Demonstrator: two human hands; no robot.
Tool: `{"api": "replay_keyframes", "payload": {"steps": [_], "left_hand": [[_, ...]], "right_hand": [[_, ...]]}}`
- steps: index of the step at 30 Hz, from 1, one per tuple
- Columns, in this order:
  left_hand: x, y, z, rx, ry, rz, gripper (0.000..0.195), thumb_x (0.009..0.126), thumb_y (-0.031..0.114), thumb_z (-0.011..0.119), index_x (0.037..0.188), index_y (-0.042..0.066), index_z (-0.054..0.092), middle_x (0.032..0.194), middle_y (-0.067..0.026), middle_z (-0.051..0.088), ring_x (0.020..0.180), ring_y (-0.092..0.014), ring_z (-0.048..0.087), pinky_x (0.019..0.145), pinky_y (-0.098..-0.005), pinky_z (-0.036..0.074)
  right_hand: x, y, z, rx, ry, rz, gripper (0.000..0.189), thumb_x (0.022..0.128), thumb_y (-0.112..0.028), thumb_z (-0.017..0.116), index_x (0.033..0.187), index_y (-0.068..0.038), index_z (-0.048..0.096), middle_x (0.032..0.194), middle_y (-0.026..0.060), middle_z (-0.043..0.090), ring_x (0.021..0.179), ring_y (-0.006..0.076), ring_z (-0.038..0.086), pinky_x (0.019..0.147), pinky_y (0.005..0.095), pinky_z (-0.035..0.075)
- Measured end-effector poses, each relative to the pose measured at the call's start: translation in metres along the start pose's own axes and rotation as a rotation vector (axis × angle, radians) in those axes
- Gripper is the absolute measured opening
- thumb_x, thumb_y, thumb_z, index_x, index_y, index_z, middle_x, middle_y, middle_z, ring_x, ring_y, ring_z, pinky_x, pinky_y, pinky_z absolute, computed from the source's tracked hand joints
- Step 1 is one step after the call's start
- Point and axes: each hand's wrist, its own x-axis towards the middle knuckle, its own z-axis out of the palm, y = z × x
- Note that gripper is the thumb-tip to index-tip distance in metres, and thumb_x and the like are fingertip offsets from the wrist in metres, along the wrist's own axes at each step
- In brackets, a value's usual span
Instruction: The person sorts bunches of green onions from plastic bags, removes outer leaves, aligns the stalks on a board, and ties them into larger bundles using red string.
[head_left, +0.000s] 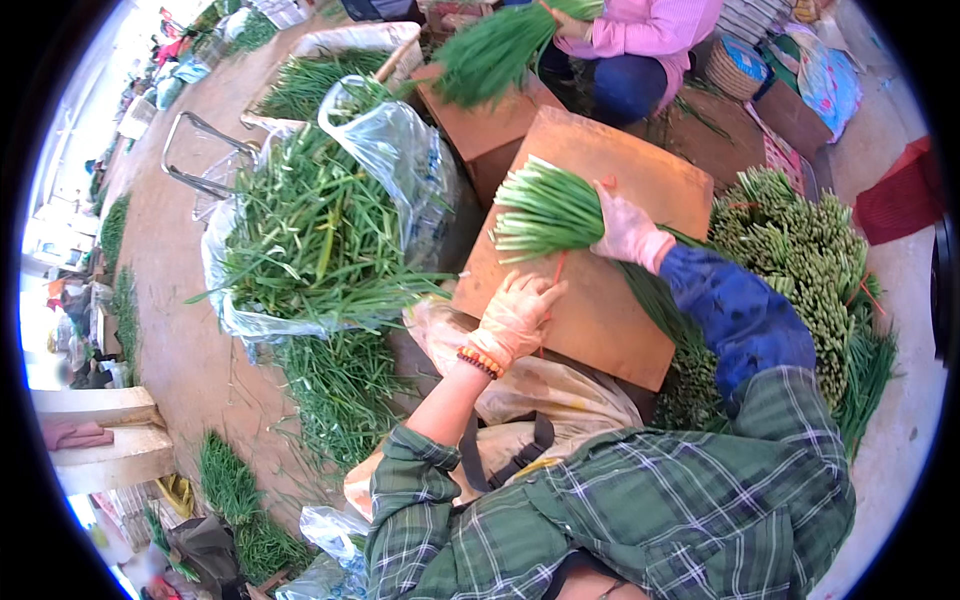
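Note:
Across a tilted brown board lies a bundle of chives, its pale cut ends pointing left. My right hand, in a thin translucent glove, grips this bundle around its stalks; the leaves trail to the lower right beneath my sleeve. At the board's left edge, my gloved left hand pinches a thin red tie between thumb and fingers. One part of the tie runs up to the underside of the bundle, and a tail hangs below my hand. Whether it passes around the stalks is hidden.
Several finished-looking chive bundles stand packed at my right. On the left are a plastic bag of loose greens, a metal cart and a crate. Opposite, a person in a pink sleeve holds another green bunch.

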Motion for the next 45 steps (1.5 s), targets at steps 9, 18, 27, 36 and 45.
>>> {"api": "replay_keyframes", "payload": {"steps": [9, 18, 27, 36, 45], "left_hand": [[-0.017, -0.026, 0.027, 0.116, -0.212, -0.091, 0.041, 0.059, 0.008, 0.059, 0.099, 0.008, 0.052, 0.109, -0.0071, 0.048, 0.108, -0.022, 0.039, 0.093, -0.0348, 0.028], [-0.109, 0.02, 0.012, -0.314, 0.312, -0.423, 0.059, 0.064, 0.011, 0.056, 0.12, 0.012, 0.036, 0.113, -0.011, 0.043, 0.11, -0.027, 0.037, 0.093, -0.0413, 0.026], [-0.366, 0.117, -0.004, -0.682, 1.577, -1.083, 0.045, 0.073, 0.0, 0.049, 0.117, 0.001, 0.038, 0.103, -0.006, 0.052, 0.098, -0.016, 0.047, 0.085, -0.0256, 0.037], [-0.47, 0.136, 0.109, -0.414, 0.888, -2.212, 0.098, 0.059, 0.042, 0.064, 0.131, 0.016, 0.004, 0.124, -0.0232, 0.03, 0.118, -0.035, 0.025, 0.099, -0.0426, 0.014], [-0.463, 0.145, 0.164, -0.826, 1.025, -1.893, 0.059, 0.071, 0.014, 0.054, 0.125, 0.016, 0.03, 0.11, -0.0177, 0.049, 0.099, -0.025, 0.049, 0.086, -0.0274, 0.036]], "right_hand": [[0.02, -0.031, -0.027, 0.521, -0.262, -0.25, 0.04, 0.064, -0.014, 0.066, 0.099, -0.003, 0.05, 0.094, 0.0096, 0.054, 0.088, 0.0194, 0.05, 0.08, 0.0307, 0.038], [-0.011, -0.044, 0.003, -0.048, 0.106, -0.157, 0.107, 0.052, -0.025, 0.074, 0.127, 0.002, 0.003, 0.124, 0.0251, 0.027, 0.115, 0.0347, 0.028, 0.096, 0.036, 0.024], [0.022, -0.04, -0.008, -0.511, 0.041, -0.238, 0.093, 0.059, -0.026, 0.069, 0.127, 0.0, 0.012, 0.127, 0.0244, 0.023, 0.119, 0.0326, 0.022, 0.098, 0.0355, 0.02], [-0.071, -0.336, 0.104, 0.837, -1.14, -0.557, 0.066, 0.074, -0.013, 0.056, 0.126, 0.002, 0.019, 0.128, 0.0145, 0.028, 0.117, 0.0212, 0.029, 0.097, 0.0287, 0.022], [-0.203, -0.534, 0.319, 0.875, -1.22, -0.455, 0.079, 0.064, -0.029, 0.067, 0.124, -0.005, 0.021, 0.098, 0.0087, 0.051, 0.084, 0.0191, 0.052, 0.074, 0.0346, 0.043]]}}
